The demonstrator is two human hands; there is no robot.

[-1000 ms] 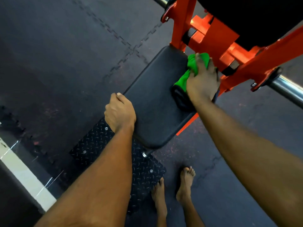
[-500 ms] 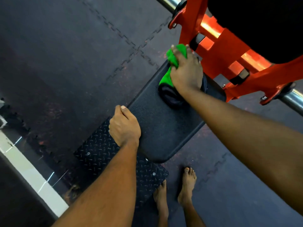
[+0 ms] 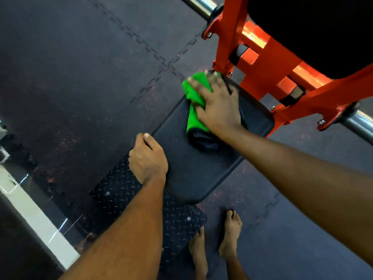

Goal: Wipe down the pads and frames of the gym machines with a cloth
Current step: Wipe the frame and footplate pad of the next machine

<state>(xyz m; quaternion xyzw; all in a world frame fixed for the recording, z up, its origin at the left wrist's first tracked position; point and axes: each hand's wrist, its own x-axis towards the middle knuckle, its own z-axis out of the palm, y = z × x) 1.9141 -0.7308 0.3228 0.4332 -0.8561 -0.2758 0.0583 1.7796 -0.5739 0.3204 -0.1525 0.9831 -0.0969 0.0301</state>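
Right hand (image 3: 220, 106) has swept the green cloth (image 3: 194, 112) across the far end of the black pad (image 3: 193, 174). A second ago it was at the pad's 2 o'clock corner against the orange frame (image 3: 268, 63); now it is at the 11 o'clock corner. Far strip looks covered, near half likely still to do, frame not yet wiped.

Right hand lies flat on the cloth, fingers spread and pressing down, not pinching. Left hand (image 3: 148, 158) hasn't moved: curled over the pad's 8 o'clock edge, thumb on top, bracing.

Tread plate (image 3: 141, 209) sits under the pad at 7 o'clock, bare feet (image 3: 230, 233) at 5 o'clock, steel bar (image 3: 199, 6) runs behind the frame.

Hard to read:
- Right fingertips are motion-blurred.
- Left fingers wrap under the pad edge, hidden.
- The dark roll at the right wrist may be part of the cloth or separate fabric; can't tell.
- The upper pad at 1 o'clock is cut off by the picture edge.
- The far pad corner under the cloth is covered.
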